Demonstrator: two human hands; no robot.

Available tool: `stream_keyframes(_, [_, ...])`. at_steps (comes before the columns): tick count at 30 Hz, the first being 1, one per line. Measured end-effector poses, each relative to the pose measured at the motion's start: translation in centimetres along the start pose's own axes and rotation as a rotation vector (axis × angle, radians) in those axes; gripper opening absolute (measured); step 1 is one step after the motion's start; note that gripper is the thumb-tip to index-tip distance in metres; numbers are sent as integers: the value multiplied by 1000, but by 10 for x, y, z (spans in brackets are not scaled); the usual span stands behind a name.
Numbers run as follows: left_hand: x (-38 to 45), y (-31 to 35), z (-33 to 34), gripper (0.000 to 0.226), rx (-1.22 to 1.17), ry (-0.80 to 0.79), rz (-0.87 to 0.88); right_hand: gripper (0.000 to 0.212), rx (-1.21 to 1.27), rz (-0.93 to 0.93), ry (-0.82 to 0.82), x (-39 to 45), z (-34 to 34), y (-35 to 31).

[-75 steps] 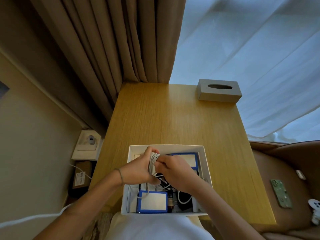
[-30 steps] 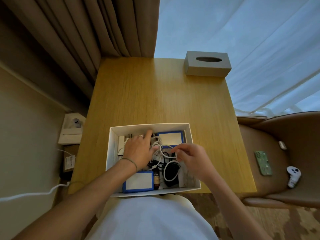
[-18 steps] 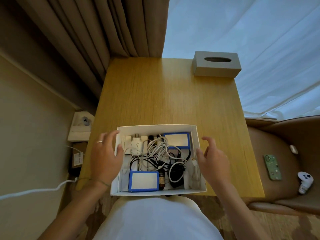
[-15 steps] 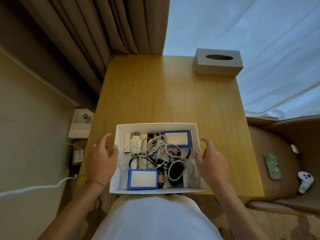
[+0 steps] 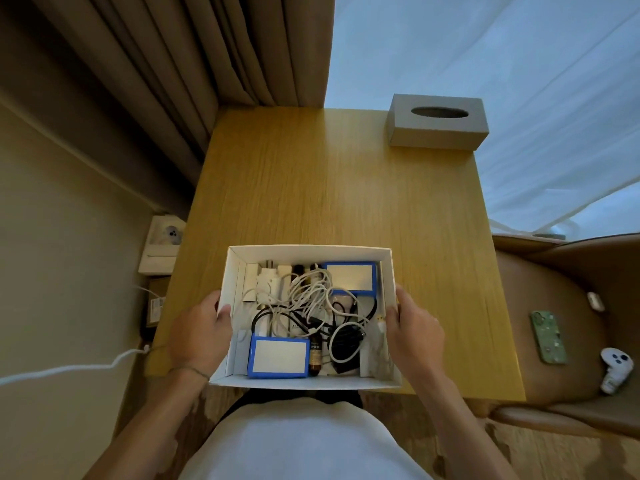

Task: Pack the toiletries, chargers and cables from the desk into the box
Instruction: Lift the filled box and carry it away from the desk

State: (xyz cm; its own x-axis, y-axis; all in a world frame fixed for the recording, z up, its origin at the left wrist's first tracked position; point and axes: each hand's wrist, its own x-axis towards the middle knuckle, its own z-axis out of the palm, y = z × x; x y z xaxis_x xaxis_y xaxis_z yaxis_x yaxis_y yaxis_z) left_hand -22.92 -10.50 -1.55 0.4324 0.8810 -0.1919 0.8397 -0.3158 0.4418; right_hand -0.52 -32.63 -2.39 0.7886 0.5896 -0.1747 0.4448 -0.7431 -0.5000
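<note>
**A:** From the head camera, you have the white box (image 5: 309, 252) at the near edge of the desk (image 5: 332, 188), its front hanging slightly past the edge toward you. Your left hand (image 5: 199, 336) holds the left wall, thumb hooked over the rim and fingers curled round the outside; your right hand (image 5: 414, 332) mirrors it on the right wall.

**B:** Why a hand on each side?

**A:** I'd judge it's to keep a loaded box level for a lift or slide. The packing looks finished: white cables (image 5: 311, 292) and black cables (image 5: 343, 336) tangled in the middle, a white charger (image 5: 268, 284) at the back left, two blue-edged packs (image 5: 278, 356), one front and one back, and a small brown bottle (image 5: 314, 355) wedged between.

**B:** And the surroundings?

**A:** On the wooden desktop, only a grey tissue box (image 5: 438, 121) at the far right corner. Beige curtains (image 5: 194, 57) hang behind, a sheer one beside them. To your right a brown chair (image 5: 568, 306) carries a green phone (image 5: 549, 337) and a white controller (image 5: 614, 372).
</note>
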Motion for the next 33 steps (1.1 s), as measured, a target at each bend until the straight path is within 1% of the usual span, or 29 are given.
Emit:
stream_keyframes(9, [36,18,-10,19,-127,-44,186,31,-24,128,150,-8,-15,-6])
stream_keyframes(11, [46,19,-10,19,-160,-63,240,30,-5,167,211,-17,-17,-10])
stream_keyframes(16, [73,26,-14,15,-204,-160,435,33,-75,307,394,-54,-18,-26])
stream_keyframes(19, [78,40,-17,16,-192,-175,588,35,-118,432,467,-85,-16,-33])
stream_keyframes(22, [74,57,-20,17,-186,-216,716,32,-100,573,507,-120,-13,-36])
stream_keyframes(24, [68,67,-20,16,-176,-263,777,30,-43,648,527,-145,-13,-40])
stream_keyframes(27, [52,83,-12,14,-149,-335,872,37,42,750,589,-182,-10,-43])
stream_keyframes(33, [1,110,9,24,-71,-441,1056,34,47,976,727,-262,4,-45])
